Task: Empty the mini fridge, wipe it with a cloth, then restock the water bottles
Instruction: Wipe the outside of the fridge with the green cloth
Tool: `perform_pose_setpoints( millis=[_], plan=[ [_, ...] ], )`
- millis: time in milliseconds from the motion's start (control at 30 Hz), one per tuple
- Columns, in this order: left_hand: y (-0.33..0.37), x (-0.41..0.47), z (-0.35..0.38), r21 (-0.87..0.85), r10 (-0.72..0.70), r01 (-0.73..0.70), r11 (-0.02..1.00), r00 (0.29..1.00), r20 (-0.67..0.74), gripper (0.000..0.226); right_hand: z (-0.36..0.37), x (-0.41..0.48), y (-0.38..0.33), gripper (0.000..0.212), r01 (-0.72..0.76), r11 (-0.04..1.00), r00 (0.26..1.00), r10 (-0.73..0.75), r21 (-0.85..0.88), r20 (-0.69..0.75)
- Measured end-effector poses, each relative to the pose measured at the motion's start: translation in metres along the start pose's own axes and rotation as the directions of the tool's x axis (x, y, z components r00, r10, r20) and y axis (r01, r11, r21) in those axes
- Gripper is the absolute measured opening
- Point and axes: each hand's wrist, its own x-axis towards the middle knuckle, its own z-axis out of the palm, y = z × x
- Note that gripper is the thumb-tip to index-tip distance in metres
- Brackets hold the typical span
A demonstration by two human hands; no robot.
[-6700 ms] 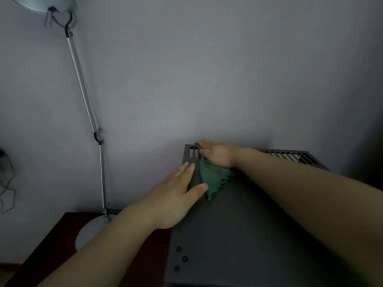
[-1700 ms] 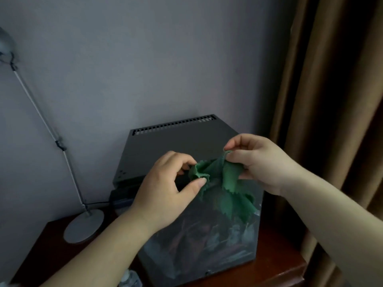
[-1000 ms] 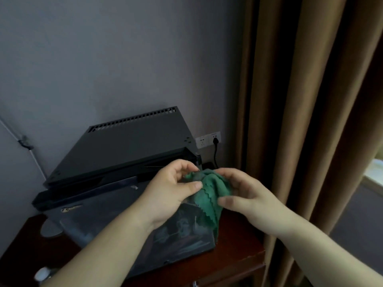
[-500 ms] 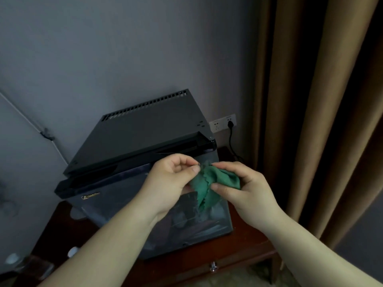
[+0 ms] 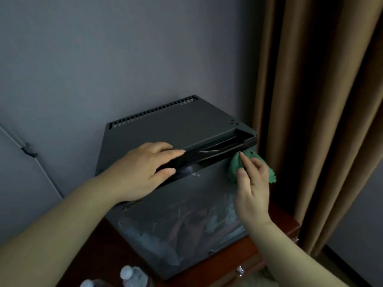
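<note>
The black mini fridge point(image 5: 174, 123) stands on a dark wooden table, its glossy door shut and facing me. My left hand point(image 5: 143, 168) lies over the front top edge, fingers on top and thumb on the door's upper rim. My right hand point(image 5: 251, 189) presses a bunched green cloth point(image 5: 235, 165) against the door's upper right corner, just below the handle recess. Two clear water bottles point(image 5: 132, 275) with white caps stand at the bottom left, in front of the fridge.
A brown curtain point(image 5: 323, 100) hangs close to the right of the fridge. The wooden table point(image 5: 275, 241) has a drawer with a small metal knob point(image 5: 240, 269). A grey wall is behind, with a lamp arm point(image 5: 29, 151) at far left.
Both hands held the cloth in front of the door half a second ago. Now my left hand has let go and rests on the fridge's top edge, and my right hand has carried the cloth to the door's upper right corner.
</note>
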Motion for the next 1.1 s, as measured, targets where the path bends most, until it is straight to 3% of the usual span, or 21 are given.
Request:
perform_pose_setpoints(
  millis=[100, 167, 300, 533, 667, 800, 867, 967, 1100],
  plan=[
    [-0.021, -0.006, 0.000, -0.003, 0.064, -0.064, 0.998, 0.997, 0.052, 0.050, 0.027, -0.020, -0.009, 0.039, 0.086, 0.994, 0.991, -0.093, -0.072, -0.094],
    [-0.031, -0.009, 0.001, -0.010, 0.106, -0.105, 0.994, 0.993, 0.055, 0.048, 0.043, -0.033, -0.012, 0.044, 0.160, 0.980, 0.977, -0.175, -0.118, -0.125],
    [-0.047, -0.014, 0.003, -0.021, 0.145, -0.144, 0.989, 0.986, 0.082, 0.048, 0.067, -0.053, -0.016, 0.041, 0.127, 0.986, 0.963, -0.148, -0.107, -0.224],
    [-0.059, -0.022, 0.020, -0.089, 0.198, -0.199, 0.976, 0.980, -0.016, 0.045, 0.099, -0.092, -0.008, 0.034, 0.351, 0.916, 0.917, -0.378, -0.193, -0.124],
    [-0.061, -0.020, 0.024, -0.116, 0.192, -0.201, 0.973, 0.978, -0.081, 0.044, 0.083, -0.066, -0.004, 0.036, 0.189, 0.967, 0.944, -0.227, -0.172, -0.240],
    [-0.059, -0.020, 0.025, -0.132, 0.184, -0.197, 0.972, 0.978, -0.102, 0.043, 0.079, -0.048, -0.016, 0.032, 0.089, 0.994, 0.925, -0.108, -0.068, -0.365],
    [-0.060, -0.020, 0.025, -0.140, 0.186, -0.200, 0.970, 0.976, -0.111, 0.042, 0.094, -0.064, -0.020, 0.029, 0.121, 0.991, 0.932, -0.132, -0.055, -0.337],
    [-0.061, -0.020, 0.025, -0.161, 0.181, -0.200, 0.967, 0.976, -0.123, 0.041, 0.122, -0.113, -0.003, 0.028, 0.235, 0.964, 0.954, -0.254, -0.127, -0.158],
    [-0.062, -0.022, 0.025, -0.180, 0.182, -0.204, 0.962, 0.974, -0.133, 0.040, 0.126, -0.128, 0.021, 0.029, 0.161, 0.979, 0.975, -0.178, -0.125, -0.133]
  ],
)
